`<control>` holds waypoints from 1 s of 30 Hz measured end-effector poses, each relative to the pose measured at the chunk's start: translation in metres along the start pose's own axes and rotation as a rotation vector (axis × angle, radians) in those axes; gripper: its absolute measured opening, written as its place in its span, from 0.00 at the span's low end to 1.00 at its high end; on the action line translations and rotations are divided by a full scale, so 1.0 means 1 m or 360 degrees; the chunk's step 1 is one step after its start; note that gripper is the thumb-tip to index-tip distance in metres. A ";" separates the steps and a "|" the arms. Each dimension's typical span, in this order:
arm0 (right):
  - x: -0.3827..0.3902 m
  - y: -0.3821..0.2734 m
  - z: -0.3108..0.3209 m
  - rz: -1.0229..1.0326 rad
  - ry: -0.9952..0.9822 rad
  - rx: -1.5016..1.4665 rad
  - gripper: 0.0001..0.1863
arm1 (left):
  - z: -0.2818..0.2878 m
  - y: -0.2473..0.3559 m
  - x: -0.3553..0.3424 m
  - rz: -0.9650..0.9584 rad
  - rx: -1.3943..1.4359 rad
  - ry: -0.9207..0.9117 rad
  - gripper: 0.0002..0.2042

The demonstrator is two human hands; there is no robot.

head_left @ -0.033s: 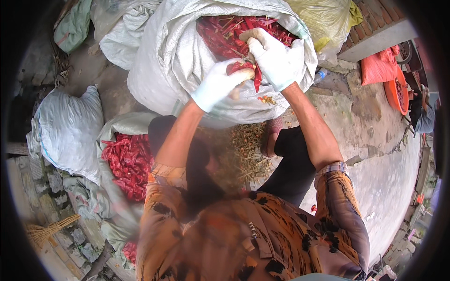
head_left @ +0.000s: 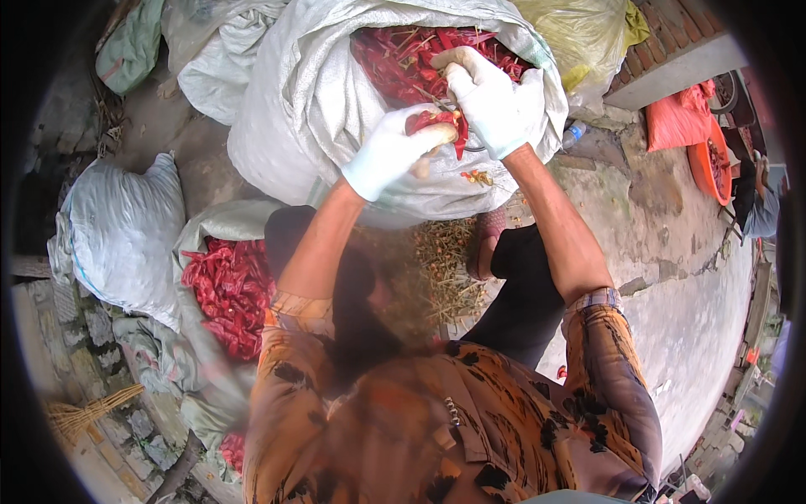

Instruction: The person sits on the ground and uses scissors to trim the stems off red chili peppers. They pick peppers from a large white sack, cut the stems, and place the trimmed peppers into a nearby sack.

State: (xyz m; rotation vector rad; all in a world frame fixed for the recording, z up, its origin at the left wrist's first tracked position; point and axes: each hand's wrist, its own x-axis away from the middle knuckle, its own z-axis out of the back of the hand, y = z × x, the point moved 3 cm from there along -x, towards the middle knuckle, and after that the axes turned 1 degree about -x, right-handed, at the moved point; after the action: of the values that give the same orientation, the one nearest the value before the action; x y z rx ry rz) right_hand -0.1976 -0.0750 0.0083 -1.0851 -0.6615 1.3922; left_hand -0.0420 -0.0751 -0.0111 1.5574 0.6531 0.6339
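My left hand (head_left: 392, 154), in a white glove, is closed around a small bunch of red dried chili peppers (head_left: 426, 123); their stem ends point toward my right hand. My right hand (head_left: 497, 99), also gloved, is closed on what looks like a pair of scissors (head_left: 438, 102). Its thin dark blades show beside the peppers, and the handle is mostly hidden by the hand. Both hands are over the front of a large white woven sack (head_left: 290, 126), its mouth rolled open. More red chilies (head_left: 395, 63) with pale stems fill the sack. Cut stem bits (head_left: 477, 177) lie on its front fold.
At my left is an open sack of red chilies (head_left: 227, 298) near a full white sack (head_left: 126, 239). Stem scraps (head_left: 449, 260) cover the ground between my legs. A plastic bottle (head_left: 574, 134), an orange basin (head_left: 710, 168) and a red bag (head_left: 678, 122) are at the right.
My right hand has shifted very slightly, and more of the thin blade shows beside the peppers. My left hand keeps its hold on the chilies.
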 end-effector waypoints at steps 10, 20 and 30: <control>0.006 0.003 0.016 -0.0173 -0.0184 -0.0612 0.17 | 0.019 -0.006 0.010 0.0194 0.0311 0.0581 0.15; 0.033 -0.037 0.011 -0.0101 -0.0281 -0.0377 0.18 | 0.001 -0.007 0.010 0.0138 0.0399 0.0310 0.20; 0.039 -0.023 0.022 0.0022 -0.0101 -0.0332 0.16 | -0.009 0.004 0.013 0.0081 0.0027 0.0429 0.16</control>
State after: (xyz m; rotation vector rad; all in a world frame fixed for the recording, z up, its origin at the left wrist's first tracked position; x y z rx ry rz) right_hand -0.2026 -0.0297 0.0288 -1.2147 -0.8616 1.3969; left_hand -0.0396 -0.0600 -0.0066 1.5215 0.8237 0.8883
